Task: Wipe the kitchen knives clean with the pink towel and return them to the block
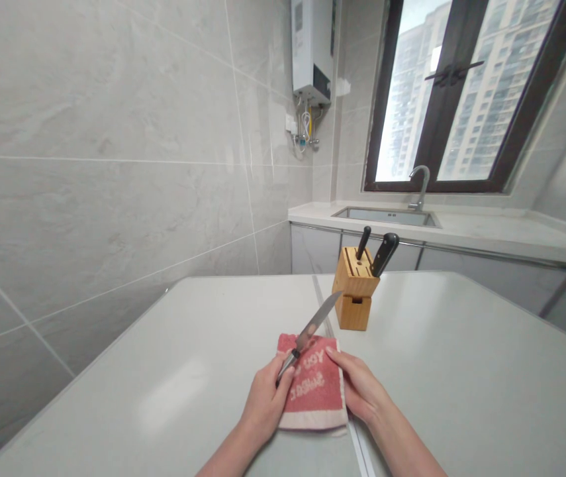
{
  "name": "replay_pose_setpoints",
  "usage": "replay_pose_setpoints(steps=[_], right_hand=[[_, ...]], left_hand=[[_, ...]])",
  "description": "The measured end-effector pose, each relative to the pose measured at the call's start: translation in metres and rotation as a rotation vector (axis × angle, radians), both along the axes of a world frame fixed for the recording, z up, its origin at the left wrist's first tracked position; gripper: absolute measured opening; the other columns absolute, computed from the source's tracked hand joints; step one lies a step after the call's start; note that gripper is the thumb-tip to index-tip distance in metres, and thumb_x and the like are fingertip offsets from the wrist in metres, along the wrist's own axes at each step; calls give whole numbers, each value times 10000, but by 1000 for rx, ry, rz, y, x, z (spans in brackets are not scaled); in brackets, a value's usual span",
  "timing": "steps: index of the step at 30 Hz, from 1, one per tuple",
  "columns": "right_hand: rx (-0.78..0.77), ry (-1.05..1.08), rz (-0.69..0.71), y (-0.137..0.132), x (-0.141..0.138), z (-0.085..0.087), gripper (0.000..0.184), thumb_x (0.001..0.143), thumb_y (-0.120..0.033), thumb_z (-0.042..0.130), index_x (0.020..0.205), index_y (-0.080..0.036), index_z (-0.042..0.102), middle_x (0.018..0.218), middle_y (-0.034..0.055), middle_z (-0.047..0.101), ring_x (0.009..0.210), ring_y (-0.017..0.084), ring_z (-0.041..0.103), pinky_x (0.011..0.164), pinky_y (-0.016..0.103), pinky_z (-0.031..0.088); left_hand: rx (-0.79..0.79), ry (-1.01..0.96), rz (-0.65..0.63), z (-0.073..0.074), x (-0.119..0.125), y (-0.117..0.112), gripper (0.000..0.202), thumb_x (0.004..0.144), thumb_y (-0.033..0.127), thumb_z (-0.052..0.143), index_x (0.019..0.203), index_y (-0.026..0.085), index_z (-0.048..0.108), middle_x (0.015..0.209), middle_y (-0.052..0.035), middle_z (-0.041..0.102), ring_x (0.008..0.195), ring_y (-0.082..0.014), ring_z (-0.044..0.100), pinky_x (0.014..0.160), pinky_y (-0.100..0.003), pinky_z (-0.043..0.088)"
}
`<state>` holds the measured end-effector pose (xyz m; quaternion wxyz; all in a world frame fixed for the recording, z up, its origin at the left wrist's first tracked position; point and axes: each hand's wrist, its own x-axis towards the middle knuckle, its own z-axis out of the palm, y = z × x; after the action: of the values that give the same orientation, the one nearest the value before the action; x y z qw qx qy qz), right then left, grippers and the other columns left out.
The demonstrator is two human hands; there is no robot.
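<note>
Closest to the lens, a left hand grip is clamped around the dark handle of a steel kitchen knife, with the fingers curled shut. A right hand grip is held open, its fingers kept together and extended, with the fingertips placed at the edge of a folded red terry towel bordered in cream and printed with pale lettering. The tapered, narrow blade is angled over the towel, and its point is carried past the far edge towards a bamboo knife block; contact between blade and towel cannot be told.

The towel is laid on a smooth, pale bench, with a thin straight seam running beneath it. Wide room is left on both sides, out to the bench's straight edges, and the left edge is set along a grey marble-patterned tile wall. Two black-handled knives are seated in the slotted block, which stands just beyond the towel, well apart from both hands. Farther off, a stainless steel sink with a curved faucet is set into a white countertop beneath a dark-framed window.
</note>
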<state>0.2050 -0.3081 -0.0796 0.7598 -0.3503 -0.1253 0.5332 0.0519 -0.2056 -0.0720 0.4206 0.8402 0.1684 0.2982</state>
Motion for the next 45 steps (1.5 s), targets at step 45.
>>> replay_pose_setpoints(steps=[45], right_hand=[[121, -123, -4, 7, -31, 8, 413, 716, -264, 688, 1101, -222, 544, 870, 52, 716, 760, 206, 681, 754, 358, 507]], left_hand=[[112, 116, -36, -6, 0, 1, 237, 889, 310, 398, 906, 182, 597, 795, -46, 652, 702, -184, 582, 663, -240, 407]])
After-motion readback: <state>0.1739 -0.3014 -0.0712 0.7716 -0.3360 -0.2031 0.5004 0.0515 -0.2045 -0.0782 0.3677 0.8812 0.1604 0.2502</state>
